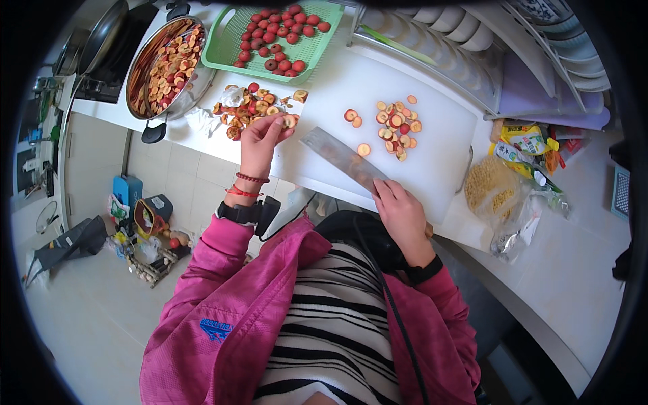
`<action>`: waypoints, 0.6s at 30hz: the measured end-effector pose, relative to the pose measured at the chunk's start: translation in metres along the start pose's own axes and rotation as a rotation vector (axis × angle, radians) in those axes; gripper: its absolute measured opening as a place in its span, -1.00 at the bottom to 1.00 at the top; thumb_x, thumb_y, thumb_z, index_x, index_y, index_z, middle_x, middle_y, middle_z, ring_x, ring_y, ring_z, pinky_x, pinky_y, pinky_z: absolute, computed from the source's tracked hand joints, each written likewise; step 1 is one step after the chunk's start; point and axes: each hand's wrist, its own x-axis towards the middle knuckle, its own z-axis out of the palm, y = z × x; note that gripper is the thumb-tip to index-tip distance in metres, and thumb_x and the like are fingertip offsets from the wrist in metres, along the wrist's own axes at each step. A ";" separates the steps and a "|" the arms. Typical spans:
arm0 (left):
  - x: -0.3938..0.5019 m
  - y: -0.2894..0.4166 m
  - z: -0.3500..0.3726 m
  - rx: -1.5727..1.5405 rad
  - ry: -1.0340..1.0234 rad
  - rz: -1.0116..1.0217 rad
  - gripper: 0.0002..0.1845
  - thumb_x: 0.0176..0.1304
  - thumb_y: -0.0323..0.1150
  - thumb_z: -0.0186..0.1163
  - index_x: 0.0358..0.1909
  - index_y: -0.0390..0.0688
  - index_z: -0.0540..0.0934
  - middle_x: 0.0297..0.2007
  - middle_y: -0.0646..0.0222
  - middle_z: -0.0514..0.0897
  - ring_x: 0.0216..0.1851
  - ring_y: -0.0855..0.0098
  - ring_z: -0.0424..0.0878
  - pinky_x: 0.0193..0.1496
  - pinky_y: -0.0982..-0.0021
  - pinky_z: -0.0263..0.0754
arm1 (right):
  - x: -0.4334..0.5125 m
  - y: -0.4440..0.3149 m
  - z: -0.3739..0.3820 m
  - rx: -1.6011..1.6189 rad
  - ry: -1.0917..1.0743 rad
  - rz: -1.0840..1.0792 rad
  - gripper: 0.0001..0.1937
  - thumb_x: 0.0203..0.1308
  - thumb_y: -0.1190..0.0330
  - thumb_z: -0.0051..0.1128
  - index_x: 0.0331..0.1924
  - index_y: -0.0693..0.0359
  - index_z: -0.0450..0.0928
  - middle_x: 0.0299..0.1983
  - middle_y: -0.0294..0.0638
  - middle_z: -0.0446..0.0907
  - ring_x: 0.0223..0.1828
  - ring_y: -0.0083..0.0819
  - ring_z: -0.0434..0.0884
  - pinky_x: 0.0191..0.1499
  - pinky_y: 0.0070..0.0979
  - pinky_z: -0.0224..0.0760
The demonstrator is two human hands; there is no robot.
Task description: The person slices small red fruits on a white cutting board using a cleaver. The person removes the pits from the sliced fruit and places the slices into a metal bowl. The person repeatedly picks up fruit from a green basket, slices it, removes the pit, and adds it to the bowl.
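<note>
Between the fingertips of my left hand (259,140) is a cut piece of red fruit (289,121), held over the near side of a heap of fruit cores and scraps (257,107). My right hand (402,215) grips a cleaver (345,161), its wide blade reaching left across the white cutting board (324,185). Beyond the blade, a loose pile of round fruit slices (396,125) lies on the board. A few single slices (364,149) are scattered nearer the blade. Most of the cleaver's handle is hidden by my right hand.
A steel pot (200,83) full of slices stands at the back left, beside a green plastic basket (215,48) of whole red fruit. Crumpled tissues (202,121) lie near the scraps. A dish rack (422,48) borders the board's far side; food bags (488,187) lie on the right.
</note>
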 end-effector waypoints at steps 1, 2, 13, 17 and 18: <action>-0.003 0.004 -0.001 -0.016 -0.005 0.001 -0.75 0.35 -0.49 0.15 -0.01 -0.40 0.59 -0.14 0.18 0.70 -0.20 0.43 0.69 -0.05 0.50 0.62 | 0.001 0.000 0.004 -0.006 -0.010 -0.015 -0.59 0.05 0.37 0.29 0.05 0.12 0.52 -0.12 -0.25 0.53 -0.28 -0.27 0.64 -0.24 -0.37 0.57; -0.006 0.008 -0.002 -0.051 -0.017 0.015 -0.75 0.33 -0.49 0.17 0.00 -0.39 0.58 -0.12 0.18 0.69 -0.19 0.42 0.69 -0.04 0.49 0.62 | 0.002 0.000 0.008 -0.014 -0.020 -0.029 -0.54 0.01 0.37 0.32 0.07 0.11 0.51 -0.07 -0.25 0.50 -0.24 -0.28 0.64 -0.23 -0.38 0.57; -0.031 0.021 0.020 -0.188 -0.217 -0.197 -0.74 0.31 -0.47 0.21 0.00 -0.34 0.62 -0.16 0.25 0.72 -0.23 0.53 0.69 -0.10 0.59 0.57 | 0.031 -0.008 0.004 0.117 -0.047 -0.022 -0.60 -0.01 0.37 0.35 -0.03 0.22 0.54 -0.12 -0.13 0.54 -0.12 -0.14 0.55 -0.09 -0.25 0.46; -0.035 0.021 0.025 -0.049 -0.303 -0.286 -0.77 0.33 -0.47 0.19 -0.03 -0.33 0.63 -0.16 0.27 0.71 -0.16 0.50 0.68 -0.06 0.56 0.59 | 0.069 -0.026 -0.013 0.432 0.070 0.048 -0.81 0.14 0.44 0.22 -0.17 0.29 0.58 -0.29 -0.08 0.60 -0.27 -0.15 0.59 -0.19 -0.27 0.45; -0.036 0.020 0.025 -0.029 -0.356 -0.257 -0.76 0.34 -0.46 0.18 -0.02 -0.34 0.62 -0.17 0.26 0.71 -0.16 0.50 0.68 -0.05 0.56 0.60 | 0.079 -0.034 -0.012 0.519 0.059 0.075 -0.82 0.14 0.44 0.22 -0.18 0.29 0.58 -0.29 -0.08 0.60 -0.32 -0.17 0.59 -0.24 -0.30 0.46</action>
